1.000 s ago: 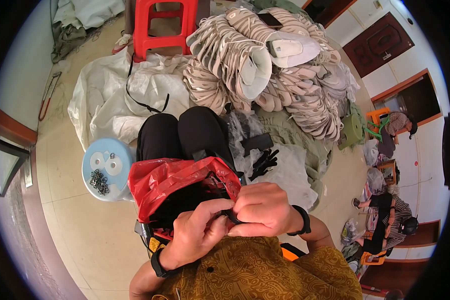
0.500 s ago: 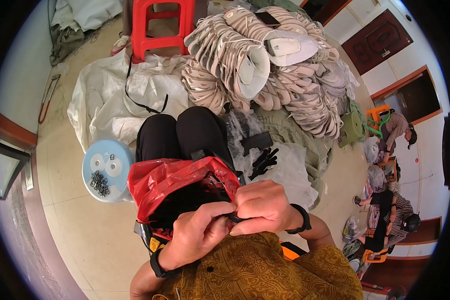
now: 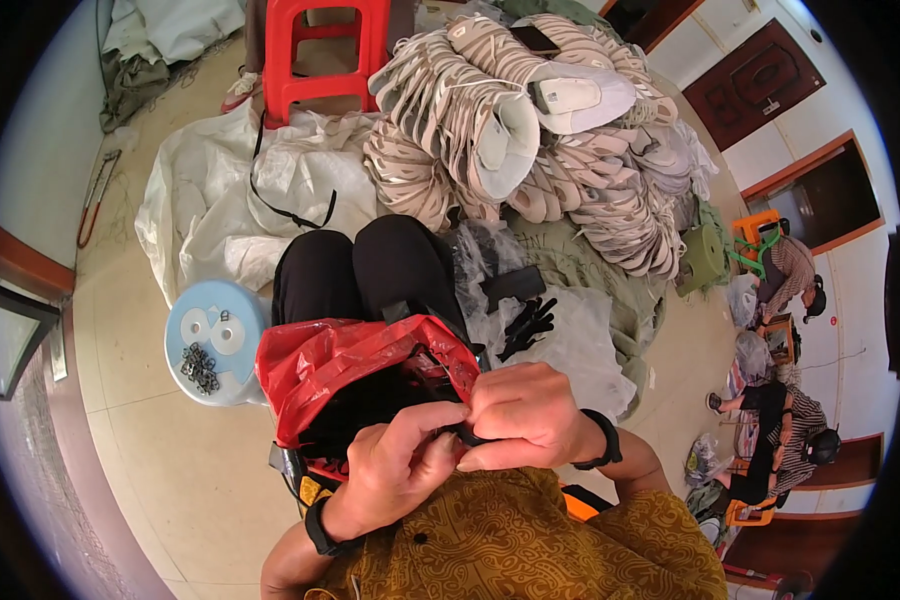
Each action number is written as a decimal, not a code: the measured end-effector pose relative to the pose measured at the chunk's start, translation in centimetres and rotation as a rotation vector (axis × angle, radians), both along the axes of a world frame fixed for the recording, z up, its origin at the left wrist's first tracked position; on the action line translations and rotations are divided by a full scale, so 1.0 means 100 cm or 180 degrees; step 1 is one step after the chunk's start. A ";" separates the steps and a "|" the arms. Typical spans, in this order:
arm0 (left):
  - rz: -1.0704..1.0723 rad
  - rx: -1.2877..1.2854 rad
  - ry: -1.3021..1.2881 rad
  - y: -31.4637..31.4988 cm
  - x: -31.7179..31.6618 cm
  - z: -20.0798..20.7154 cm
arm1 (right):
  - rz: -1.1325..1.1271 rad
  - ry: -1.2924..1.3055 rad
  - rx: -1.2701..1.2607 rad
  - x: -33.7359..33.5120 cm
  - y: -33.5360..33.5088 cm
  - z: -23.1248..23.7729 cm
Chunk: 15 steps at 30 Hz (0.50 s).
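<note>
Above my lap, my left hand and my right hand meet fingertip to fingertip, both closed. Between them they pinch a small black piece; the fingers cover most of it, so its kind cannot be made out. Just beyond the hands a red plastic bag lies gaping across my thighs, with black material in its dark inside. On the left stands a light blue stool with a heap of small dark metal buckles on its seat.
A large pile of beige-and-white shoe uppers fills the far middle, beside a red plastic stool and white sheeting. Black gloves and a dark flat case lie right of my knees. Two people sit far right.
Both hands stay in nearly the same place and keep their pinch; the fingers have barely shifted. At the far right, one seated person has moved slightly.
</note>
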<state>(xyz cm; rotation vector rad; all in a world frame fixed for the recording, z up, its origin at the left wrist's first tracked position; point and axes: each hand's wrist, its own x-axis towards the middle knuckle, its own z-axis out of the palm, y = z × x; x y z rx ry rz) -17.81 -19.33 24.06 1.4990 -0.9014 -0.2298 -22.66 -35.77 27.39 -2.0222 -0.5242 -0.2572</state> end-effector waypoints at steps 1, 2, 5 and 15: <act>0.0030 -0.0026 -0.0055 -0.001 0.000 0.000 | 0.0021 0.0000 0.0072 0.000 0.000 -0.001; 0.0060 -0.0051 -0.0108 -0.001 -0.001 0.000 | 0.0040 0.0002 0.0145 0.000 0.000 -0.002; -0.0057 -0.0031 -0.0004 0.001 0.001 0.003 | 0.0042 0.0198 0.0254 -0.001 -0.002 -0.001; -0.0129 -0.0064 0.0057 0.001 0.002 0.001 | 0.0086 0.0141 0.0296 0.000 -0.002 -0.002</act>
